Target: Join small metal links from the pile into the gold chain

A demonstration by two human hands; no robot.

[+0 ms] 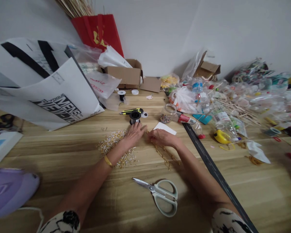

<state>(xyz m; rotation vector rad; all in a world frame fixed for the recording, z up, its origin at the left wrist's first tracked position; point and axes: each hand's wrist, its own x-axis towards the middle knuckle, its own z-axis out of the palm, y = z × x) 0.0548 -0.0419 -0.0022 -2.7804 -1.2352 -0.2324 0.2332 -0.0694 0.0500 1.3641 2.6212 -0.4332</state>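
My left hand lies just in front of a dark wire spool, its fingers stretched forward and apart. I cannot tell whether the fingertips touch the spool. To the right, my right hand is closed, fingers curled round the upper end of a gold beaded strand that trails onto the table. A pile of gold and clear beaded sprigs sits beside and partly behind my left forearm. White-handled scissors rest nearer me with the blades pointing left. A white card lies just beyond my right hand.
Beyond the hands are a yellow-black utility knife, a jar of beads and a cardboard box. A large white bag stands left, above a purple iron. Plastic bottles, sticks and a yellow tape measure crowd the right.
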